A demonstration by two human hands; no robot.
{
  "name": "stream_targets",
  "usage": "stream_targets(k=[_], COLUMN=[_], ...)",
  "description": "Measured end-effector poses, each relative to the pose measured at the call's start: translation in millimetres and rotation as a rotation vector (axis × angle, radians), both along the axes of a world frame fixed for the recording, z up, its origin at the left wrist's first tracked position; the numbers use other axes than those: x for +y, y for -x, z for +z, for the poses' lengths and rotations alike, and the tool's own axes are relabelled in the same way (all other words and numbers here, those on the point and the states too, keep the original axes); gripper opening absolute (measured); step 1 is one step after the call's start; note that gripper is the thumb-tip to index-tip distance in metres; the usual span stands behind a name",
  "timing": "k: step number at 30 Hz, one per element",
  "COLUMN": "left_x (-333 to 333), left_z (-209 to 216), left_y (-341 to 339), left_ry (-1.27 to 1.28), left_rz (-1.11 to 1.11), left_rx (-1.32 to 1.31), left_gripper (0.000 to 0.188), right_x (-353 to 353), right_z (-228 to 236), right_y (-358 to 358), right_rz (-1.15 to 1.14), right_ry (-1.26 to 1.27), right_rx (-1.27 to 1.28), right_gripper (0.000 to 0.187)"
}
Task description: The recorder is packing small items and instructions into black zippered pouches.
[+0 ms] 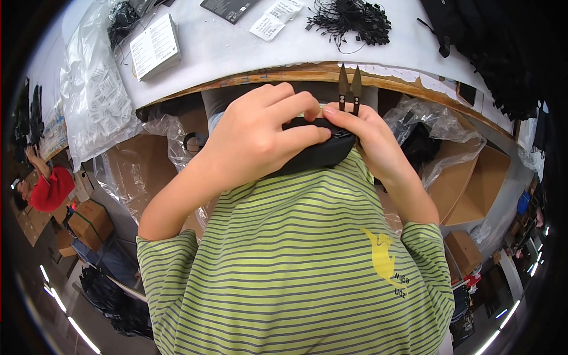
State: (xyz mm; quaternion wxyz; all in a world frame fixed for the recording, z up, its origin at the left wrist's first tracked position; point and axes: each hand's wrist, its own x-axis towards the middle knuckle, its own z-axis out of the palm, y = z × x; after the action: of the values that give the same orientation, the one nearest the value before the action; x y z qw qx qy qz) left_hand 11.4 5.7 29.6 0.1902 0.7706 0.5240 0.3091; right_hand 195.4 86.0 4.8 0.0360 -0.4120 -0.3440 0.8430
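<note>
Between both hands (254, 130) lies a black pouch (316, 155) they grip, snips (342, 89) in the right (374, 139).

Single head view: left fisheye of side-by-side pair, riding on wearer's head, facing down. Striped shirt (284, 254) filling lower middle, close to lens. Left hand (263, 127) and right hand (367, 130) sitting above it, close too. White worktable (207, 44) spanning top, its front edge bending into arc. Ceiling lights (83, 334) slanting at lower corners; room sides curving toward dark rim. View standing upright, unmirrored.
</note>
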Motion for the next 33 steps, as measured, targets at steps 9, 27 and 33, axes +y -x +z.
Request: stream_targets(k=[9, 27, 33], left_x=[-3, -185, -192], left_z=[-3, -182, -214], left_y=[-4, 63, 70], left_ry=[0.147, 0.460, 0.610], left_rz=[0.147, 1.075, 1.228], left_rx=[-0.284, -0.241, -0.636], left_gripper=[0.012, 0.010, 0.019], right_x=[0, 12, 13], right_z=[6, 19, 26], right_y=[2, 2, 7], right_rz=[0.021, 0.202, 0.250], right_ry=[-0.011, -0.396, -0.694], right_rx=[0.075, 0.048, -0.053], right_gripper=[0.021, 0.019, 0.014])
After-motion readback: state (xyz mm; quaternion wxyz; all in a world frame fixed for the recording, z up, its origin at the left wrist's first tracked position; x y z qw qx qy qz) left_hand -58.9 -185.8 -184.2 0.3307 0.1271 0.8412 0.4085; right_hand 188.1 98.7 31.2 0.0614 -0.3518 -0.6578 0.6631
